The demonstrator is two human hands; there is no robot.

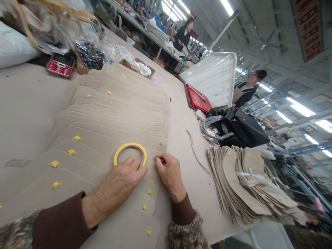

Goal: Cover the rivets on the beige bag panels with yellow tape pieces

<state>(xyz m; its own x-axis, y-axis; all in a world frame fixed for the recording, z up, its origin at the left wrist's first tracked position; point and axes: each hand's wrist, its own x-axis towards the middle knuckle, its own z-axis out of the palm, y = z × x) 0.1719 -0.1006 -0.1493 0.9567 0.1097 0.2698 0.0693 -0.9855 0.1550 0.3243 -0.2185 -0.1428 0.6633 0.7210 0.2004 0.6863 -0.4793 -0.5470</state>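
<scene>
My left hand (116, 185) grips a roll of yellow tape (130, 145) at its near edge and rests over overlapping beige leather-like panels (109, 129). To its right, my right hand (169, 174) is closed in a pinch at the panels' right edge. Whatever is between those fingertips is too small to make out. The panels lie fanned out in a long row. Small yellow tape pieces (55, 164) stick to several of them on the left, and more tape bits (149, 192) sit along the right side. A small metal-looking dot (160, 143) shows on a panel just beyond my right hand.
Tied bundles of beige strips (233, 186) lie at right, beside a black handbag (238, 128). Beyond are a red case (198, 98) and a white plastic tray (215, 76) on edge. A cord (195, 152) crosses the table. Plastic bags (90, 52) crowd the far left. Two people stand farther off.
</scene>
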